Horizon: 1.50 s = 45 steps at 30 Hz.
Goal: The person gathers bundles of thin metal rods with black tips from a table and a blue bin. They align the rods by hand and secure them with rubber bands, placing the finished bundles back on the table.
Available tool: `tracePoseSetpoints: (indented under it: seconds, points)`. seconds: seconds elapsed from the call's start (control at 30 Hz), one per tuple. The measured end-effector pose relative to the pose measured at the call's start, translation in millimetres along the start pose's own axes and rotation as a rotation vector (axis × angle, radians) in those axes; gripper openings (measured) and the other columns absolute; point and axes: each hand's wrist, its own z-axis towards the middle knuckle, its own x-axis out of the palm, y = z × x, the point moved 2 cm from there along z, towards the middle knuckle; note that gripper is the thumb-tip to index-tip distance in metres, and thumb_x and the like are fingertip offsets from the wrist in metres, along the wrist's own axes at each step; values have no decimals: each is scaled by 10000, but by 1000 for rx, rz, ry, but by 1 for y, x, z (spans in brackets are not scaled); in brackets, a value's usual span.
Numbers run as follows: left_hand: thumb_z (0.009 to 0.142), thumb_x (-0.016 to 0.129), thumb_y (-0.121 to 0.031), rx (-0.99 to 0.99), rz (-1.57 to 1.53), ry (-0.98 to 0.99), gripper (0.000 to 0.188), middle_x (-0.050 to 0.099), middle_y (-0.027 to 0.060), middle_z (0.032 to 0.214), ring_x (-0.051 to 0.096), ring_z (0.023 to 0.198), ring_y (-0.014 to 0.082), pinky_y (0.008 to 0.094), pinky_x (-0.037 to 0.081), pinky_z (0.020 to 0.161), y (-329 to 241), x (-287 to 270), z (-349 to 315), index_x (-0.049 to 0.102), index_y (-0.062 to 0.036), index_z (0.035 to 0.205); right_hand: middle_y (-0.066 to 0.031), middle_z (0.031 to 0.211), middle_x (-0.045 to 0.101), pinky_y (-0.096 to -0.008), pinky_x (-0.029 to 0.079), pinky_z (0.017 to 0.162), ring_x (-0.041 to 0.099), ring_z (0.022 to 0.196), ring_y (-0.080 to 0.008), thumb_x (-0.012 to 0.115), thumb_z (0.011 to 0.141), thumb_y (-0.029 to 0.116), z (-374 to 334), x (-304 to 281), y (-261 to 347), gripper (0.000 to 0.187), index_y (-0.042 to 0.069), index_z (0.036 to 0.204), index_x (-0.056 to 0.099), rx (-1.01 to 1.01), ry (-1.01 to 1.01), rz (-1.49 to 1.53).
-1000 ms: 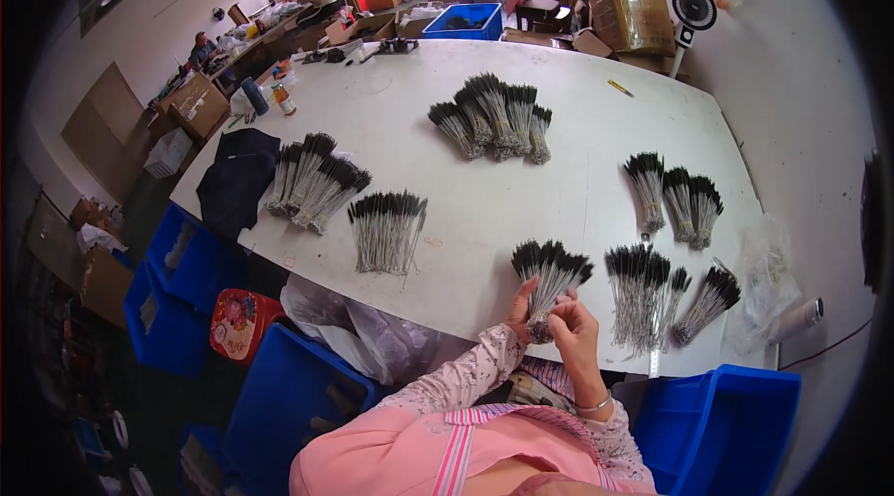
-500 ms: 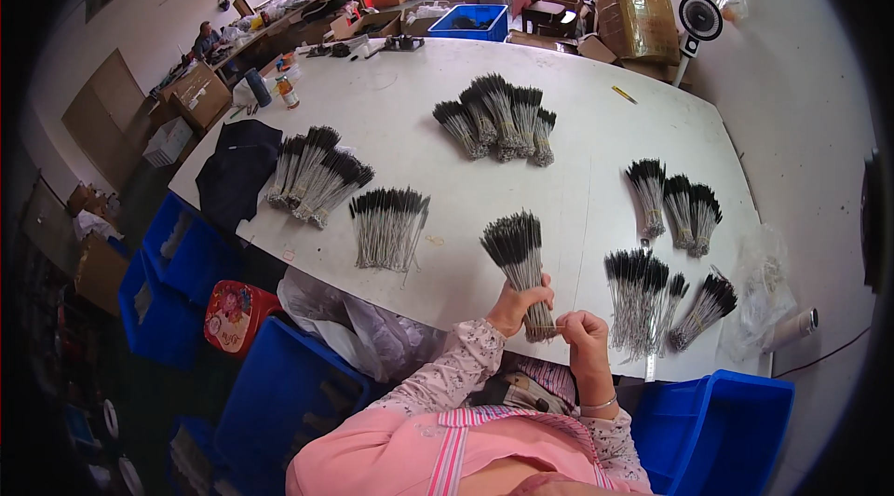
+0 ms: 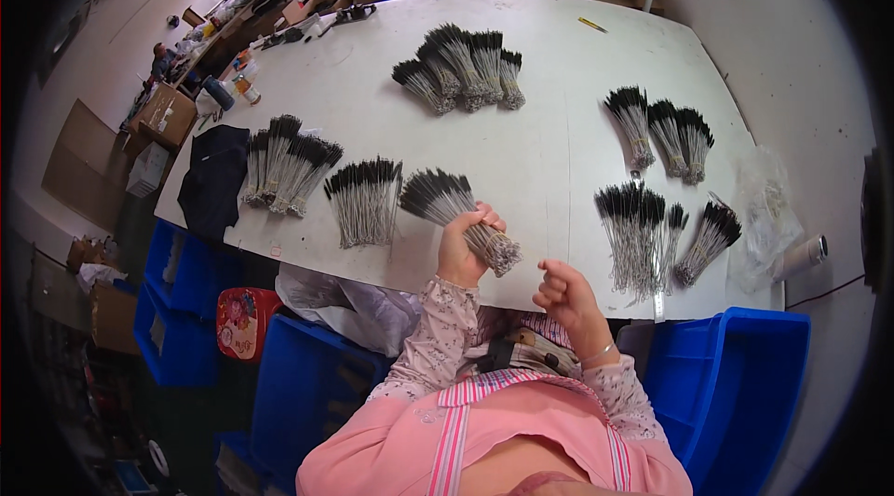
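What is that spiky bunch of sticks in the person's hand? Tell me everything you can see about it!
The bundle is a thick bunch of thin, grey, wire-like stems with black brushy tips fanned out at one end. The left hand grips it around the middle, tips pointing up and to the left, stem ends pointing down and right. It is lifted just above the white table, near the front edge. The right hand is close by but not touching it.

Left hand: closed around a bundle of black-tipped wires, tips pointing left.
Right hand: loosely curled, holding nothing, near the bundle's lower end.
Table: white, several more bundles.
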Motion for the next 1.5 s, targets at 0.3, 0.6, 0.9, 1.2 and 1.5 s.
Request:
tracePoseSetpoints:
  seconds: [0.3,0.6,0.9,1.2,1.5]
  points:
    - [780,575,-2,370,458,-151,150,515,59,785,562,718,179,311,490,687,13,28,-20,476,-25,890,-6,578,442,-319,359,482,443,468,-190,590,657,-36,-26,37,23,245,34,887,639,-1301,238,-745]
    - [756,541,18,75,499,25,421,537,70,922,530,741,167,330,470,697,-37,-4,-32,450,20,1167,-76,978,642,-323,438,753,568,879,-196,664,792,146,26,-61,-32,102,55,826,693,-448,-252,-610]
    - [767,524,24,-415,61,62,593,494,67,999,483,764,150,305,432,703,5,-60,-26,326,54,1325,-75,869,632,-376,422,685,598,815,-259,608,806,162,57,-60,-12,116,73,832,677,-609,-568,-1529]
    - [823,564,-74,-452,-5,-134,416,582,122,1043,591,870,209,325,522,777,-3,-60,-31,458,80,1194,-49,693,641,-305,446,535,598,588,-188,641,861,409,55,34,-35,354,58,828,665,382,95,88]
    - [854,606,-60,-104,529,-374,223,651,118,998,654,847,240,369,548,747,-8,-77,-36,600,27,1059,-153,832,661,-386,572,611,669,693,-241,688,819,113,66,67,-49,225,-65,931,606,622,74,711]
